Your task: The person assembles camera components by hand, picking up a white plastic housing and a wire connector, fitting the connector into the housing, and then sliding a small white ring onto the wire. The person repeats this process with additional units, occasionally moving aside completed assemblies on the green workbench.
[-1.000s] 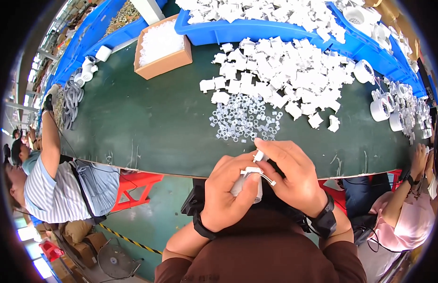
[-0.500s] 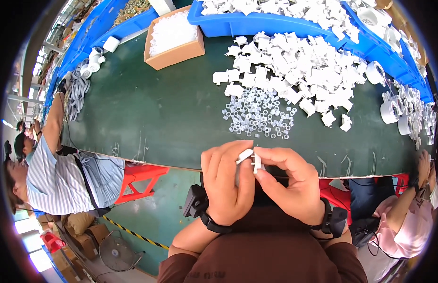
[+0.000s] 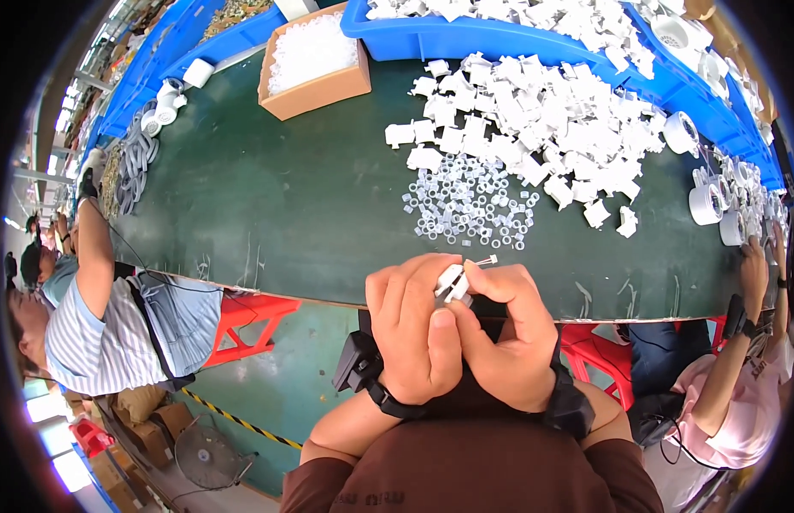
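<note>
My left hand (image 3: 411,329) is closed, pinching a small white plastic piece (image 3: 449,279) between thumb and fingers above the table's near edge. My right hand (image 3: 514,342) is closed too, its thumb and forefinger on a second white plastic part (image 3: 458,295) pressed against the first. A dark gap shows between the two pieces. From behind the right forefinger a thin stem with a small pale tip (image 3: 493,259) sticks out. Beyond my hands lie a heap of small translucent rings (image 3: 465,205) and a larger pile of white plastic parts (image 3: 542,128).
A cardboard box (image 3: 320,101) of clear pieces stands at the back, beside a blue bin (image 3: 465,44) of white parts. Grey rings (image 3: 136,167) lie far left. White round housings (image 3: 706,203) sit right. Co-workers sit at both sides, one in a striped shirt (image 3: 115,342).
My right hand has drawn in toward the left, and the two white pieces now meet at a tilt. The thin stem now points out to the right. Both co-workers' arms have shifted.
</note>
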Available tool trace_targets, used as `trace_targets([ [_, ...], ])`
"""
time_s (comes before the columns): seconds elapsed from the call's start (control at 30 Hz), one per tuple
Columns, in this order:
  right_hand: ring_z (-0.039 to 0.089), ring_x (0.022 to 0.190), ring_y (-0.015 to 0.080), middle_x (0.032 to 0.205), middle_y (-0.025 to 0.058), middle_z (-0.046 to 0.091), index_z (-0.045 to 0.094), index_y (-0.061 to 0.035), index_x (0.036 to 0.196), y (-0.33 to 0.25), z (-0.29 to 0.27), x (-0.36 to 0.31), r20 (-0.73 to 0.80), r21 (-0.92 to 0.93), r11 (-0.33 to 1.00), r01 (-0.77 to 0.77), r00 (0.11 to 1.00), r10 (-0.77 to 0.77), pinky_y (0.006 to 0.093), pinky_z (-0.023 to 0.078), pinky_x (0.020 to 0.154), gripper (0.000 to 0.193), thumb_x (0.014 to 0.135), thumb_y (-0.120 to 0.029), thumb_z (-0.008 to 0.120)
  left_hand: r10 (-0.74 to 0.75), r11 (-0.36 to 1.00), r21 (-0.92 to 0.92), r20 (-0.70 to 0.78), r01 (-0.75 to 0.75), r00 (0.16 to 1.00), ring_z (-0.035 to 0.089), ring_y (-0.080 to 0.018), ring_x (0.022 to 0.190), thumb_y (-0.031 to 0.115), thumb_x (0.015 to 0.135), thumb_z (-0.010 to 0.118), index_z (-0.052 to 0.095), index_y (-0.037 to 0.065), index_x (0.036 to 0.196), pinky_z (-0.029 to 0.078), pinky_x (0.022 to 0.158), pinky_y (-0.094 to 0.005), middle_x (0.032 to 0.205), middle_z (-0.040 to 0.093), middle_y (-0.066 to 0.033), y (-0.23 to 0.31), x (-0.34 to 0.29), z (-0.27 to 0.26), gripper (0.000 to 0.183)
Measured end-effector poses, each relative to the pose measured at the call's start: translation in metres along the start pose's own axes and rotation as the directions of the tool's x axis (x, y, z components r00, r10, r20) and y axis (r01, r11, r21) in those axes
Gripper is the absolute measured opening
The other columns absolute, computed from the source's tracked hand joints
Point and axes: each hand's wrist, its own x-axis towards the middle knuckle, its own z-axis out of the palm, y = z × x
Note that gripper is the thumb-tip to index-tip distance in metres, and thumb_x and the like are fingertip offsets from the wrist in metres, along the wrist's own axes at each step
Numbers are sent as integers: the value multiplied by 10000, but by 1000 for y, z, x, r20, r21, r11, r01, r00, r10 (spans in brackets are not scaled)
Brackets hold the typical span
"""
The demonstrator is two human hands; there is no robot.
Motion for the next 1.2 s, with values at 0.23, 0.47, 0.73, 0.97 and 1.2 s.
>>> trace_targets([
  [0.23, 629, 927, 145, 1045, 92, 644, 638, 13, 1182, -10, -8, 7, 60, 20, 999, -30, 998, 28, 276, 501, 834, 370, 842, 137, 718, -1, 1000, -19, -31, 1, 1000, 594, -301, 922, 250, 987, 416, 647, -20, 1115, 416, 855, -400, 1074, 692, -150, -4, -1, 1, 377],
  [0.47, 634, 917, 145, 1046, 85, 653, 647, 16, 1184, 0, 0, -1, -23, -73, 993, 88, 996, -90, 268, 497, 821, 362, 848, 95, 758, 13, 1000, -11, -27, -13, 1000, 612, -287, 878, 265, 981, 480, 649, 7, 1109, 411, 844, -394, 1063, 696, -122, -1, 1, 1, 333],
  [0.73, 642, 882, 180, 1052, 100, 666, 691, 5, 1164, -1, -10, 23, 121, 76, 997, 14, 992, -23, 281, 510, 786, 322, 868, 131, 704, -212, 933, -295, 13, 206, 977, 585, -245, 883, 127, 912, 609, 625, 18, 1123, 463, 811, -343, 1034, 663, -126, -11, -5, -10, 239],
  [0.97, 640, 873, 187, 1024, 108, 644, 696, -15, 1080, 1, -10, 24, 57, -172, 958, 228, 974, -221, 280, 523, 729, 258, 866, 130, 700, -430, 523, -683, 305, 509, 850, 550, -44, 885, 73, 1010, 514, 594, 19, 1177, 475, 775, -223, 1052, 642, -12, -4, 0, -18, 193],
  [1.2, 645, 892, 200, 1061, 144, 639, 702, 1, 990, -9, -17, 13, 27, -29, 998, -59, 998, 59, 289, 520, 774, 153, 885, 111, 678, 0, 997, -79, 98, 7, 995, 617, -264, 810, 83, 852, 709, 673, 36, 1094, 515, 747, -360, 998, 699, -93, -8, 10, -15, 249],
])
